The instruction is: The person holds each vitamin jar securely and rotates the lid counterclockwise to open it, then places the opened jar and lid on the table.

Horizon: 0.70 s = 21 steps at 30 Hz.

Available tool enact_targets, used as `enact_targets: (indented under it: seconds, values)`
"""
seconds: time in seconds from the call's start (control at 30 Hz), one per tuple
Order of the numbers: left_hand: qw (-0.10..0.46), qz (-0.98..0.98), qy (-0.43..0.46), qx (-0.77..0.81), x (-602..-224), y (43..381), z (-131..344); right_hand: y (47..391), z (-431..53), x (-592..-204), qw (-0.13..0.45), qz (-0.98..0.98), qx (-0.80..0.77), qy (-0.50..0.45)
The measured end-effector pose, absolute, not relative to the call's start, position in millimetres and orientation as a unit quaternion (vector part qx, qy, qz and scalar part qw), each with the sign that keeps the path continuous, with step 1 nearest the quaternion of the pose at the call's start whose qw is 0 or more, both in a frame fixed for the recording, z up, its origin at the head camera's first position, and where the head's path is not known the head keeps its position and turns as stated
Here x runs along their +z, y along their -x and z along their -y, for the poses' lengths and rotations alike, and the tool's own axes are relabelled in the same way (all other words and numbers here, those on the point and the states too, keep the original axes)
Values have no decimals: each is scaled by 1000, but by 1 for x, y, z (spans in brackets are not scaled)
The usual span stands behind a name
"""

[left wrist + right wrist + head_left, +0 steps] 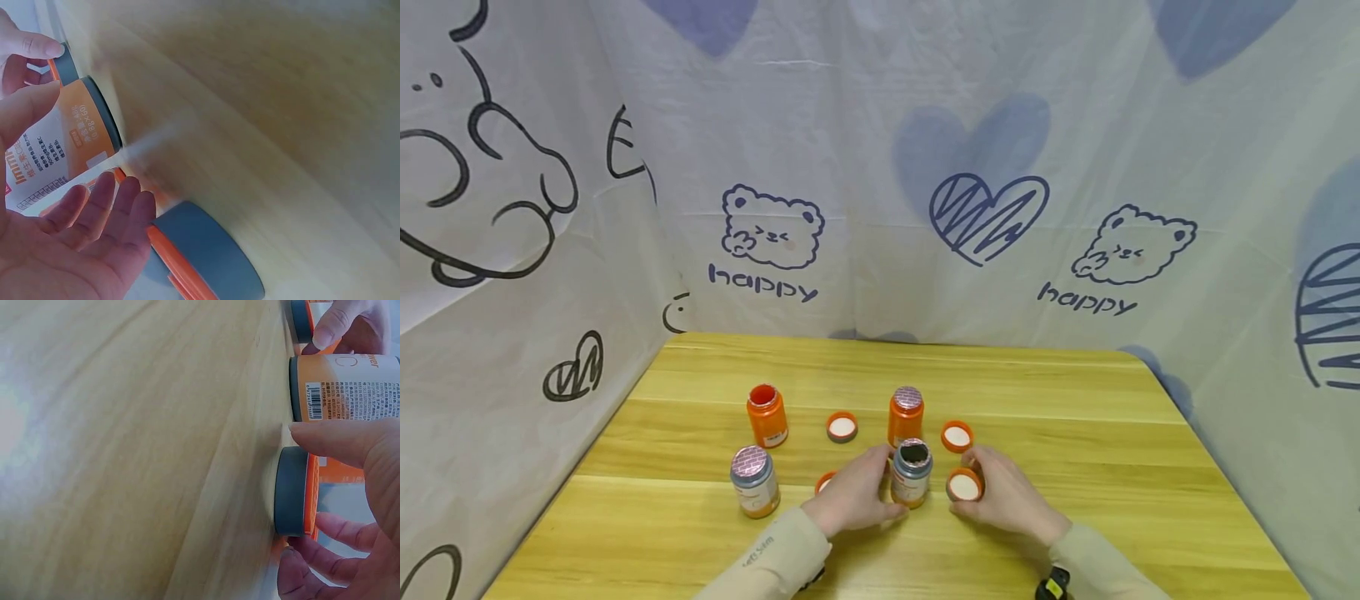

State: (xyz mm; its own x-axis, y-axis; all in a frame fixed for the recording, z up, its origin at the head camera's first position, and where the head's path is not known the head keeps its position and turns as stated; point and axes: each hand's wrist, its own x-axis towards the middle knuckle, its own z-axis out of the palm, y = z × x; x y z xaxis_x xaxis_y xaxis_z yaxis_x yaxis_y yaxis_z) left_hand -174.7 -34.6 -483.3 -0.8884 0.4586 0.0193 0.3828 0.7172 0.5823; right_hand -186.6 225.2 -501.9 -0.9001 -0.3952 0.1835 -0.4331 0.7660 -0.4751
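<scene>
My left hand [859, 497] curves loosely beside an open grey-topped jar [911, 483], whose mouth shows a dark inside and a silvery rim. In the left wrist view its fingers extend palm up, and a grey-and-orange cap [209, 250] lies past the little finger. My right hand [1003, 496] is around another cap [964, 485], which lies with its white liner up. From the right wrist view, the thumb stands slightly apart from this cap [294, 490], the other fingers close to its far side.
Behind the open jar stands an orange jar [907, 421] with a foil seal, a cap [957, 436] beside it. Leftward are an open orange jar [767, 423], a cap [842, 427] and a foil-sealed grey-topped jar [755, 487]. Printed cloth [880, 308] hangs behind the wooden table [1075, 400].
</scene>
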Motion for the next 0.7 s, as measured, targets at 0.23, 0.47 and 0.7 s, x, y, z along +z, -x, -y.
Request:
enact_targets:
  seconds: [0.23, 0.47, 0.7]
  values:
    - [58, -905, -231, 352, -486, 179, 28, 186, -226, -501, 21, 940, 264, -216]
    - [49, -903, -222, 365, -488, 182, 25, 186, -227, -499, 16, 941, 258, -216]
    - [47, -897, -239, 369, -491, 185, 23, 187, -229, -498, 7, 941, 261, -214]
